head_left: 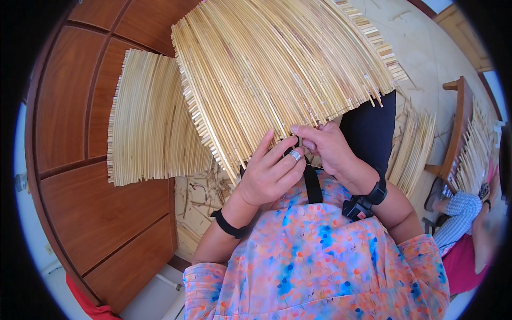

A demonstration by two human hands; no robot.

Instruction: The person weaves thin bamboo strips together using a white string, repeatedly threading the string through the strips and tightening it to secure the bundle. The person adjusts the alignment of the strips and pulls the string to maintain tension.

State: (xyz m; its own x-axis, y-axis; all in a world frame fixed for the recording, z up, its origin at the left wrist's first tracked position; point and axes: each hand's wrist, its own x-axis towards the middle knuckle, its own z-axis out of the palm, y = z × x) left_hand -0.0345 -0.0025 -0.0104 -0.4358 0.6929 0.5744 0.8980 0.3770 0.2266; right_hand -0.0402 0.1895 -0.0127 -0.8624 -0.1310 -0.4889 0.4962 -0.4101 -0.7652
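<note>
A large mat of straw-coloured reed stems (pixel 282 64) slopes away in front of me, its near edge at my fingers. My left hand (pixel 273 169) is closed under that edge, with one finger stretched up along the stems. It wears a silver ring and a black band on a finger; what its fingertips grip is hidden. My right hand (pixel 332 146) pinches the mat's near edge between thumb and fingers, beside the left fingertips. A thin strand (pixel 316 167) shows below the two hands.
Another reed mat (pixel 152 120) leans against a brown wooden panel (pixel 69 90) at the left. Loose stem scraps (pixel 205 189) litter the floor. Reed bundles (pixel 413 149) lie at the right, near a wooden bench (pixel 456 133). Another person's checked sleeve or trouser leg (pixel 458 213) shows at far right.
</note>
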